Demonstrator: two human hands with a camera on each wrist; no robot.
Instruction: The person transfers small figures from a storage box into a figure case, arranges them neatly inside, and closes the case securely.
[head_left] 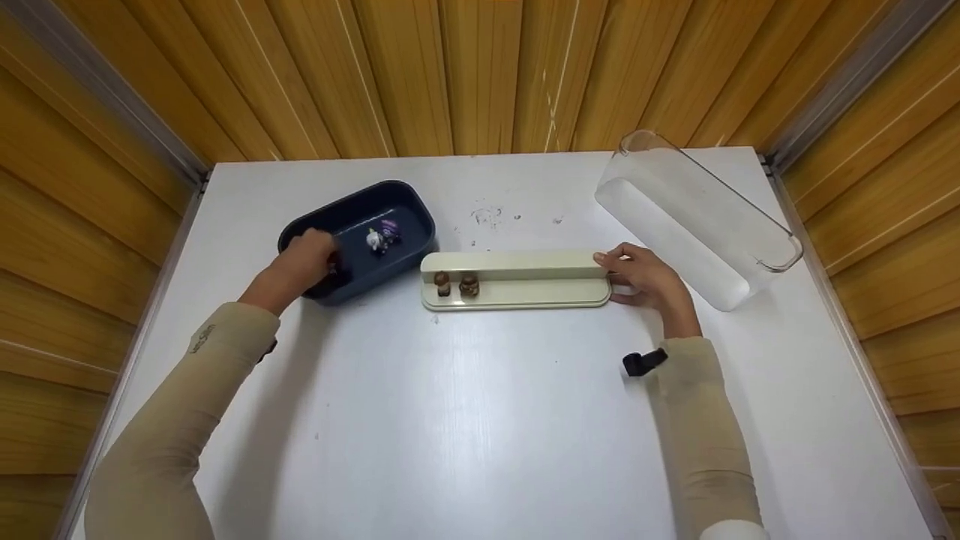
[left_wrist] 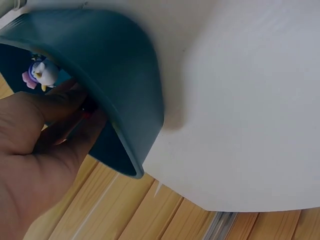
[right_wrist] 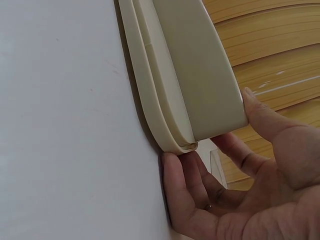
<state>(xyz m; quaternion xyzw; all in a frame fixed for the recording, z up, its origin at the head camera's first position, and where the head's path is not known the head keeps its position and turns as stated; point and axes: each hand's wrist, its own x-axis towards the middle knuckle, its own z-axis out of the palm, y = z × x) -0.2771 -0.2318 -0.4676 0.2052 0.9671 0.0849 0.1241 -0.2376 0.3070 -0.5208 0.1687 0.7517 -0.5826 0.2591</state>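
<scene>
My left hand [head_left: 300,259] reaches down into a dark blue bin [head_left: 360,289]. In the left wrist view, its thumb and fingers pinch a small dark and red figurine [left_wrist: 88,107], mostly hidden by the fingers. Beside it in the bin are a white figurine [head_left: 376,240] and a purple one [head_left: 390,229]. My right hand [head_left: 651,281] grips the right end of a cream stepped display base [head_left: 540,292], thumb at the raised step and fingers curled at the lower corner. Two brown figurines, one at the left end [head_left: 442,284] and its neighbour [head_left: 469,286], stand on the base's lower step.
A clear plastic cover [head_left: 697,202] lies at an angle on the white table [head_left: 465,420], to the right of the base. Wood-patterned panels [head_left: 480,82] close in the table at the back and sides. Dark marks spot the tabletop behind the base.
</scene>
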